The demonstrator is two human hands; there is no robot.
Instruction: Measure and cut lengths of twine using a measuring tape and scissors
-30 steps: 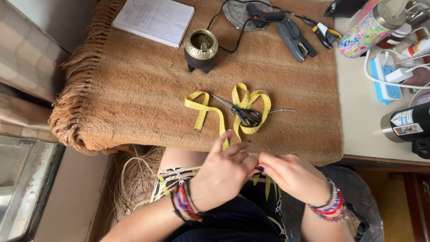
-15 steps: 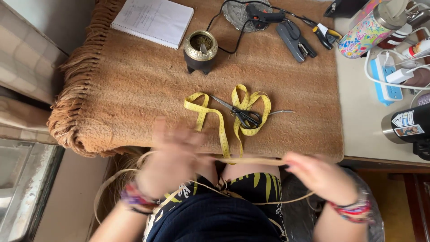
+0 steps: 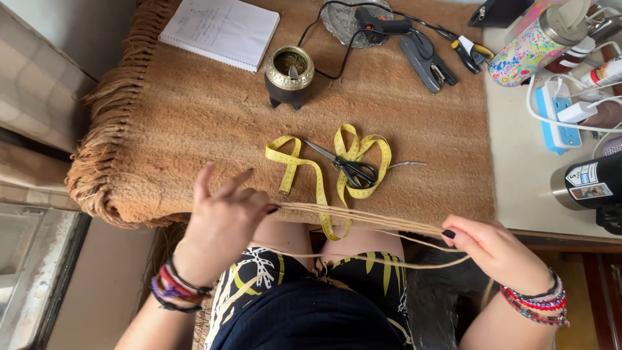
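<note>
I see even, soft daylight, faint shadows under the scissors [image 3: 353, 167], sharp focus, and slight wide-angle bending at the edges.

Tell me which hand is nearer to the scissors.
Left. The left hand sits just below-left of the scissors, its fingertips pinching the straw strands near the yellow tape measure. The right hand is farther, down to their right, off the mat's edge.

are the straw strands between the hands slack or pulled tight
Pulled tight: the strands run nearly straight from the left hand to the right hand; one lower strand sags.
</note>
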